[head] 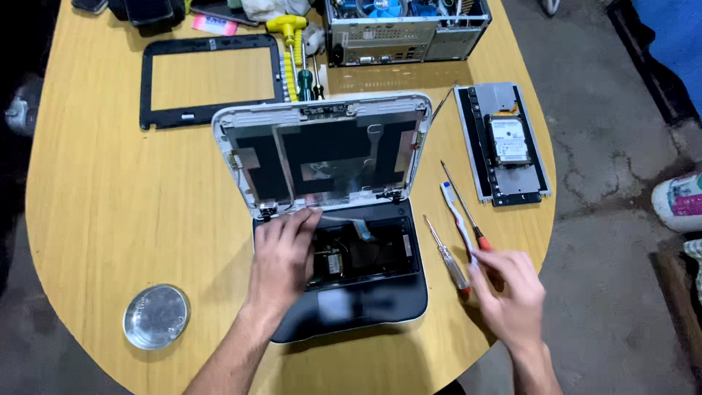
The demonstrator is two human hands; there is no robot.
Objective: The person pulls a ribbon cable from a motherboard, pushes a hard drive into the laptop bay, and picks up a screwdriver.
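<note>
A small laptop (pixel 344 307) lies opened up in the middle of the table, keyboard removed and inner parts showing. Its white lid (pixel 322 117) stands up with the screen panel's back exposed. My left hand (pixel 281 260) rests flat on the base, fingertips at the left hinge, holding nothing. My right hand (pixel 508 292) is to the right of the laptop. Its curled fingertips touch the near ends of a white toothbrush (pixel 455 212) and a thin red-handled screwdriver (pixel 468 219). Whether it grips either one is unclear. A second screwdriver (pixel 446 256) lies beside them.
A black screen bezel (pixel 146 80) lies at the back left and a yellow T-handle driver (pixel 289 33) behind the lid. An open computer case (pixel 406 29) stands at the back. A keyboard tray with a hard drive (pixel 508 139) sits right, a round metal dish (pixel 156 316) front left.
</note>
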